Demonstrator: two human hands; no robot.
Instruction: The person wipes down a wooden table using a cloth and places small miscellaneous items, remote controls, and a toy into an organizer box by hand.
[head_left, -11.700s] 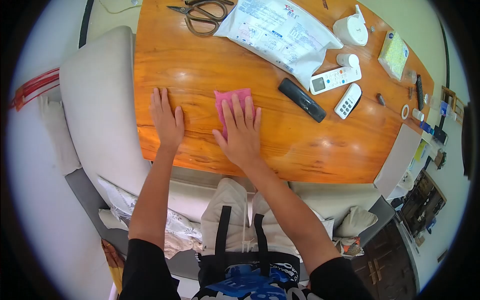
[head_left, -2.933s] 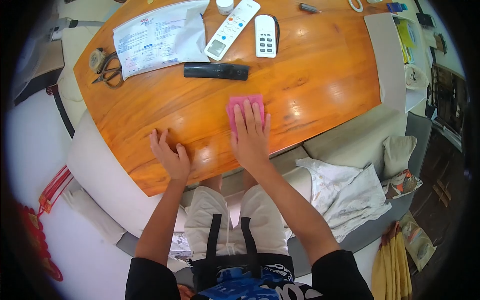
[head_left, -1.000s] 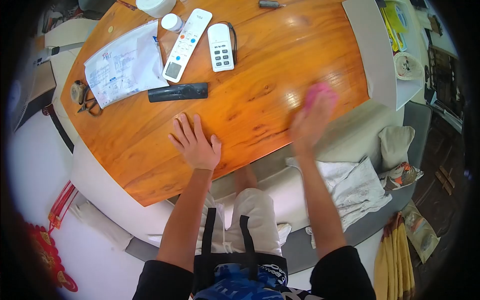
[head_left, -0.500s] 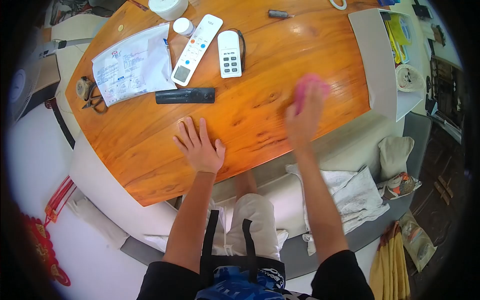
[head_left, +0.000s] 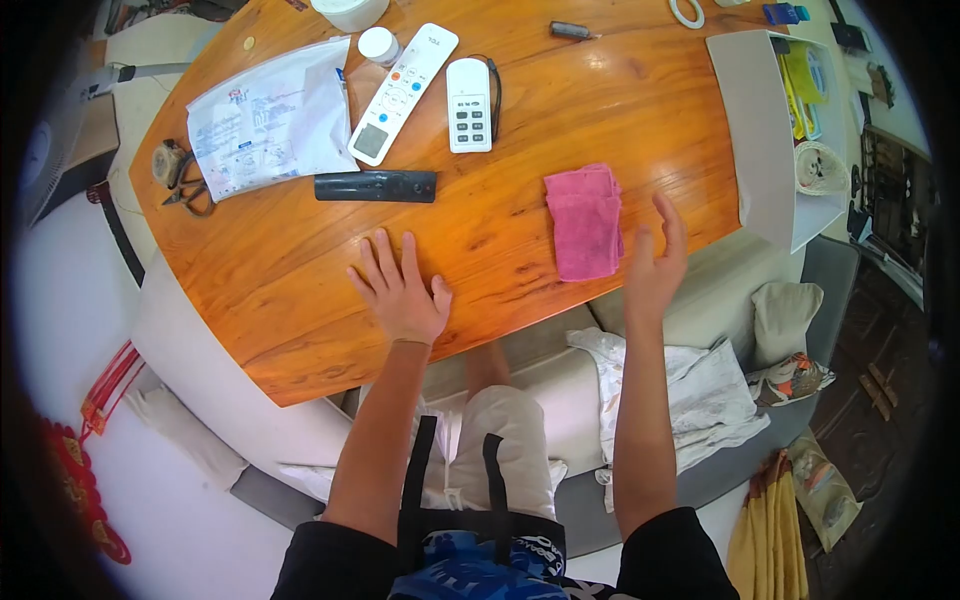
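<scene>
A folded pink cloth [head_left: 585, 225] lies on the wooden table [head_left: 480, 260], near its front edge. Just to the right of the cloth is my right hand [head_left: 655, 258], fingers apart and holding nothing. My left hand [head_left: 405, 295] rests flat on the table with its fingers spread. Beyond that hand lies a black remote control [head_left: 375, 187]. Two white remotes sit farther back: a long one [head_left: 405, 95] and a shorter one [head_left: 469, 105] with a dark strap.
At the left are a white printed plastic bag [head_left: 270, 120], scissors [head_left: 190, 190] and a tape roll [head_left: 167, 162]. A small white-lidded jar [head_left: 378, 45] stands behind. On the right, an open white box [head_left: 725, 120] holds several items. A sofa [head_left: 530, 370] runs along the front edge.
My right hand has let go of the pink cloth and moved right and toward me. The cloth now lies folded on the table. My left hand stays in place.
</scene>
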